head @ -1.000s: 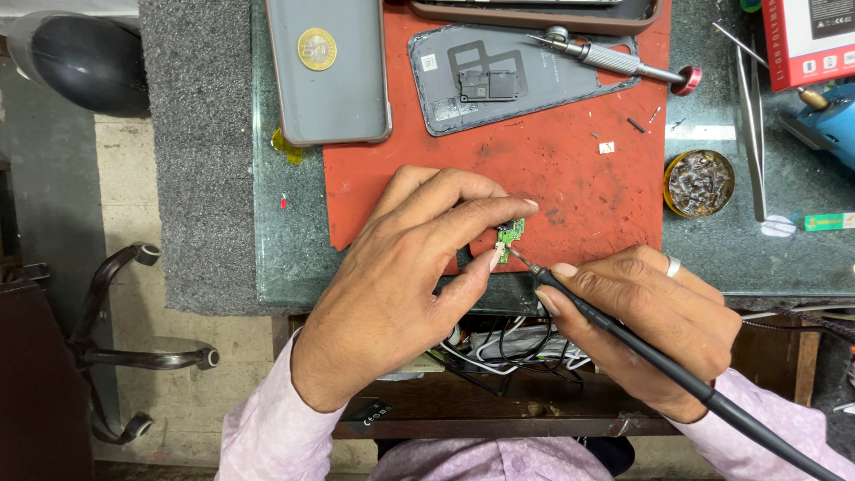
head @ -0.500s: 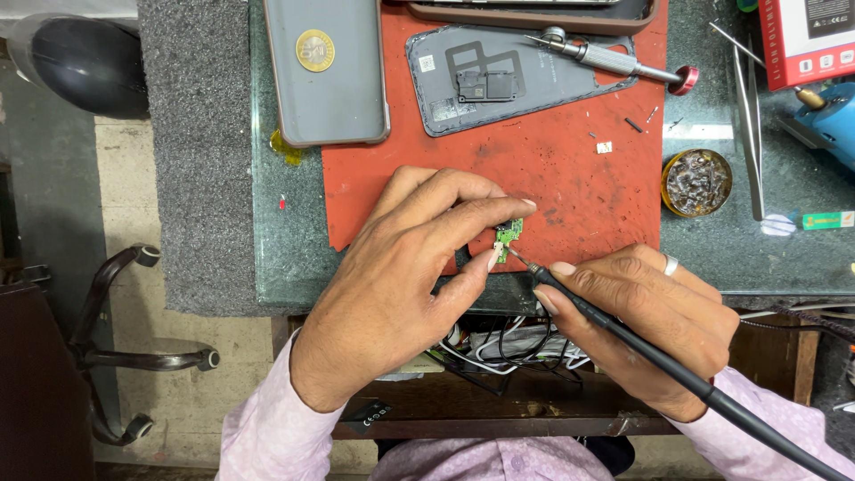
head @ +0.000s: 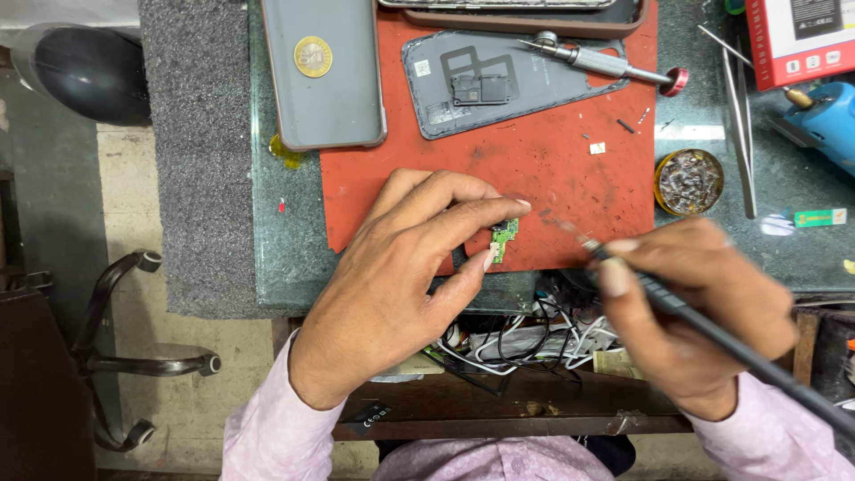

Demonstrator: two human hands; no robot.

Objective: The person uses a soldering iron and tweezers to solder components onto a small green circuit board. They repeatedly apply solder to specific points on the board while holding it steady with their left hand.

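My left hand [head: 401, 267] pinches a small green circuit board [head: 504, 237] between thumb and forefinger at the near edge of the red work mat [head: 552, 178]. My right hand [head: 695, 312] grips a black soldering iron [head: 695, 321] like a pen. Its tip points left and is a short way right of the board, not touching it. The iron's black cable runs off to the lower right.
On the mat lie a grey phone back panel [head: 508, 80] and a screwdriver [head: 606, 62]. A grey phone with a round gold disc [head: 325, 71] lies left. A round tin of brass wool [head: 688, 181], tweezers [head: 739, 134] and a blue tool [head: 828, 120] sit right. Tangled cables [head: 525, 338] hang below the table edge.
My right hand has pulled the soldering iron to the right, away from the green board it was touching. My left hand still holds the board in the same place.
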